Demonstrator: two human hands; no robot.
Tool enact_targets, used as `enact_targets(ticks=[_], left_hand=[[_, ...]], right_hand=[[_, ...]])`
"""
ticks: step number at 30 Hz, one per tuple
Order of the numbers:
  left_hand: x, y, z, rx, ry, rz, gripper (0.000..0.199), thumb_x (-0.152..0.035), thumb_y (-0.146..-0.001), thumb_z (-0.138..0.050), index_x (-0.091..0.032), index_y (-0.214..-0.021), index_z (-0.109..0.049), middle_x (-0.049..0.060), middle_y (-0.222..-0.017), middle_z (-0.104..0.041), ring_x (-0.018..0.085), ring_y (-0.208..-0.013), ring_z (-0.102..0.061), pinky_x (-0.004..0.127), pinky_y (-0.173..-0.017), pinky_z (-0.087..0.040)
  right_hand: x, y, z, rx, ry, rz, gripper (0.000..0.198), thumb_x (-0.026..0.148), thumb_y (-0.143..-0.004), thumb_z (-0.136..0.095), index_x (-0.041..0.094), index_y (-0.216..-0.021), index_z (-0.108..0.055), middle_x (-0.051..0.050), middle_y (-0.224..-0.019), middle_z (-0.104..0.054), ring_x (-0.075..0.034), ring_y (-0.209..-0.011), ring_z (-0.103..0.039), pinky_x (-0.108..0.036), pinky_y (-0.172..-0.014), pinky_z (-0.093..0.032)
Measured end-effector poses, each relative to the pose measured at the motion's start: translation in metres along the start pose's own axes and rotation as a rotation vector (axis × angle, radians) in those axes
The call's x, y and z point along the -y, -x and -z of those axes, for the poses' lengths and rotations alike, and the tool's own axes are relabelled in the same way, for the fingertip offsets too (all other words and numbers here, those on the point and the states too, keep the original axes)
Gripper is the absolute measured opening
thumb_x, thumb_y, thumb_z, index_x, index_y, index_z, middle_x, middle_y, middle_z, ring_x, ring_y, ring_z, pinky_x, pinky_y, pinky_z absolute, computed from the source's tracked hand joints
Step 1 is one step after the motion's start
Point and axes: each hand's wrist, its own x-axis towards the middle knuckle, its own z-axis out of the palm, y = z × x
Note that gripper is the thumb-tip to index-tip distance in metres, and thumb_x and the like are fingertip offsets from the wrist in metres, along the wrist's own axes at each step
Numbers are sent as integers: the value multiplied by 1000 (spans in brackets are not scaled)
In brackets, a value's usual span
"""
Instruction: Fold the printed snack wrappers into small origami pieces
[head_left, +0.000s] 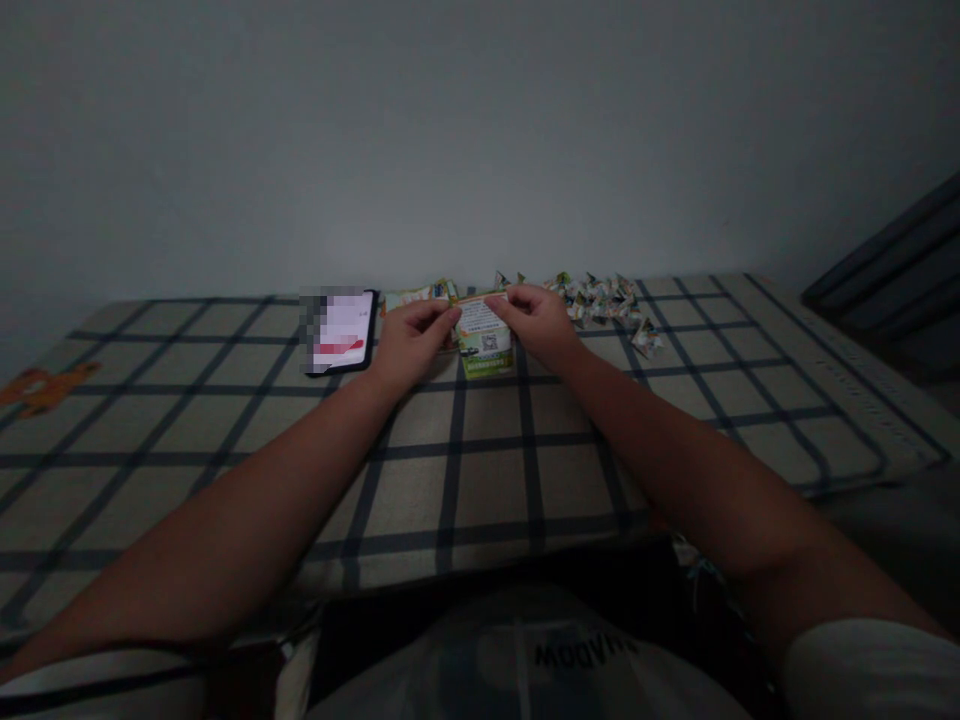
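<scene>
Left hand (418, 340) and right hand (541, 325) both pinch green printed packet (484, 340), phone (345, 332) lying left on checked cloth (487, 480).

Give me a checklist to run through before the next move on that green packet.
1. Left hand on the packet's left edge: ok.
2. Right hand pinching its upper right: ok.
3. Packet clear of the phone: ok, the left hand is between them.
4. Packet's top open or sealed: cannot tell.
5. Small wrapped pieces in a neat row: not ok, scattered.
</scene>
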Motion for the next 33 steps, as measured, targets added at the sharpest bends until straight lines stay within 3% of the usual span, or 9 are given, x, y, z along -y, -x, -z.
enact_targets(ticks=[6, 12, 18, 22, 27, 33], left_hand=[[2, -1, -1, 17, 56, 64, 34, -51, -84, -71, -18, -77, -75, 0, -59, -61, 13, -55, -53, 25, -54, -42], [5, -1, 0, -32, -18, 39, 37, -54, -86, -69, -18, -86, -80, 1, -65, -66, 15, -61, -59, 26, -58, -46], [-2, -1, 1, -87, -72, 40, 37, -52, -87, -68, -17, -91, -80, 5, -84, -77, 18, -75, -69, 28, -68, -55], [-1, -2, 1, -89, -47, 45, 39, -55, -86, -70, -17, -92, -80, 5, -83, -77, 17, -73, -67, 27, -66, -54], [1, -2, -1, 11, 111, 147, 42, -60, -81, -75, -18, -88, -80, 1, -61, -64, 12, -54, -54, 25, -52, -43], [-4, -1, -2, 107, 174, 162, 38, -56, -76, -80, -18, -76, -78, 2, -61, -64, 12, -52, -52, 26, -50, -41]], right_hand=[[1, 1, 0, 1, -24, -21, 50, 64, -81, -68, 20, -66, -50, 3, -62, -50, -9, -57, -45, -23, -51, -39], [5, 1, -1, -17, -56, -61, 52, 67, -78, -70, 19, -65, -54, 2, -61, -52, -9, -56, -46, -21, -48, -40], [3, -2, -1, -17, -162, -93, 48, 67, -80, -69, 19, -84, -66, 2, -67, -60, -9, -55, -51, -22, -48, -44], [0, -4, 0, -56, -162, -98, 46, 65, -81, -71, 20, -81, -63, 2, -64, -58, -10, -55, -53, -22, -49, -46], [-2, -6, 4, -111, -106, -56, 44, 63, -86, -68, 21, -78, -57, 4, -62, -55, -9, -54, -50, -22, -49, -44], [0, -7, 10, -184, -71, -60, 40, 58, -88, -68, 21, -78, -57, 3, -65, -54, -10, -57, -52, -23, -50, -46]])
